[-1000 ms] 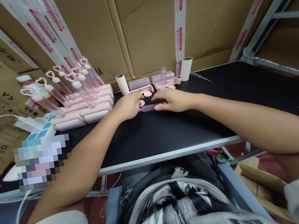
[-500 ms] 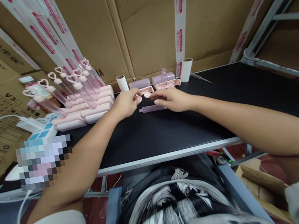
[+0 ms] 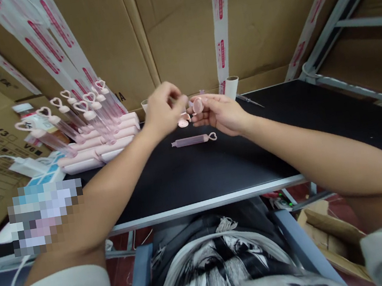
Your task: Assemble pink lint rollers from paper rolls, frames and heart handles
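Note:
My right hand (image 3: 224, 112) is raised over the black tabletop, its thumb and fingers closed on a small round pink cap-like piece (image 3: 198, 106). Close beside it, my left hand (image 3: 166, 108) is curled with thumb and fingertips together; what is in them, if anything, cannot be made out. Below both hands lies a clear purple tube with a heart-shaped handle (image 3: 193, 140). Another round pink piece (image 3: 183, 123) rests on the table just under my fingers. Pink and purple casing parts behind are mostly hidden by my hands.
At the left stand several clear tubes with heart handles (image 3: 89, 114) among pink cases (image 3: 118, 139). A power strip (image 3: 48, 171), cable and bottle (image 3: 32, 117) are beyond them. A white cylinder (image 3: 232, 89) and a screwdriver-like tool (image 3: 251, 100) lie at the back right. Cardboard (image 3: 180, 28) walls the rear.
Both hands have risen from the table. My right hand has moved off the tube, uncovering its heart handle, and now holds the round pink piece. The view has shifted slightly.

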Motion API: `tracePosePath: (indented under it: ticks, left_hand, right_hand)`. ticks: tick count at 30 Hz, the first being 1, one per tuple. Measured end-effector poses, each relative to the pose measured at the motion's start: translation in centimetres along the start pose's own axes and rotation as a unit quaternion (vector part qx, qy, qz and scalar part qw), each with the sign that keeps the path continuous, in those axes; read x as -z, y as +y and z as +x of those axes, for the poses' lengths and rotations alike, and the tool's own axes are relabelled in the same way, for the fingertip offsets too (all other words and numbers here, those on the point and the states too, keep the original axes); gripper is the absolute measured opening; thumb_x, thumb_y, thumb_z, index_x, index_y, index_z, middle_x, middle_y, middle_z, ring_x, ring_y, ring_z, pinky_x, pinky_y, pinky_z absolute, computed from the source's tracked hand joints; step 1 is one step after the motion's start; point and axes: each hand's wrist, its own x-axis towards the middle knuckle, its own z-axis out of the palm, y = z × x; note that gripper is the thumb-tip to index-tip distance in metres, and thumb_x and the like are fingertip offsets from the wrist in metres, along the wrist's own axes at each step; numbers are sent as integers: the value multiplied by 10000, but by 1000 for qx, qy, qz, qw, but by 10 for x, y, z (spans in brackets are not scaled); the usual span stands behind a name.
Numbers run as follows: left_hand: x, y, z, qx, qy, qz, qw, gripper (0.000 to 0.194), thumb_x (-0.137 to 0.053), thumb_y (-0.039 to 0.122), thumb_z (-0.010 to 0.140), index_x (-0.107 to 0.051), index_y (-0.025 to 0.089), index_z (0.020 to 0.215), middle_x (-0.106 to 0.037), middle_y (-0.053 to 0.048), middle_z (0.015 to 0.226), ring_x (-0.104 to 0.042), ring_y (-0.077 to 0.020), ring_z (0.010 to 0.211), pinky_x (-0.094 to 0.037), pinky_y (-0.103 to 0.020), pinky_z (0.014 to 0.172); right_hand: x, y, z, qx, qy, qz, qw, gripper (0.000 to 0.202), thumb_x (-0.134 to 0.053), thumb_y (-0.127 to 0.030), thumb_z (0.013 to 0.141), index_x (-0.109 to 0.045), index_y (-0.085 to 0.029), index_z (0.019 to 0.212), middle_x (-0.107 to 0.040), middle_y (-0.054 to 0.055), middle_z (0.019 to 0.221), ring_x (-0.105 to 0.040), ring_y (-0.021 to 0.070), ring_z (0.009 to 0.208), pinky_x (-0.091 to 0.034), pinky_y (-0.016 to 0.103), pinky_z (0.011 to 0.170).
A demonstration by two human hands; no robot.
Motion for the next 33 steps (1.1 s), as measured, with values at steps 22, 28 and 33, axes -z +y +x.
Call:
tracePosePath:
  ticks: [22, 28, 33]
  left_hand:
    - [36, -3, -20, 115, -46, -85, 989, 400, -758, 307, 815, -701, 132, 1170, -790, -100, 1152, -725, -228, 1003, -581, -415, 956]
    - [11, 18, -80, 79, -146, -424, 891, 765, -924, 361, 728, -419, 276, 1295, -774, -17, 1094, -759, -180, 903, -564, -300, 794]
    - [1, 13, -85, 34, -127, -424, 896, 756, -942, 384, 778, -411, 281, 1306, -785, -30, 1121, -722, -150, 844, -522, -289, 764]
  right_hand:
    - [3, 5, 0, 233, 7, -154, 960, 602, -817, -683, 917, -678, -266, 1329, -773, 84, 1288, -751, 243, 1202, -649, 405, 1035]
    - [-14, -7, -25, 324, -81, -254, 907, 386, -748, -582, 1020, -785, -228, 1169, -835, 67, 1104, -807, 211, 975, -651, 351, 897]
    - [-14, -12, -32, 386, -84, -362, 845, 309, -759, -501, 1029, -857, -236, 1151, -863, 65, 1044, -810, 208, 912, -620, 351, 852]
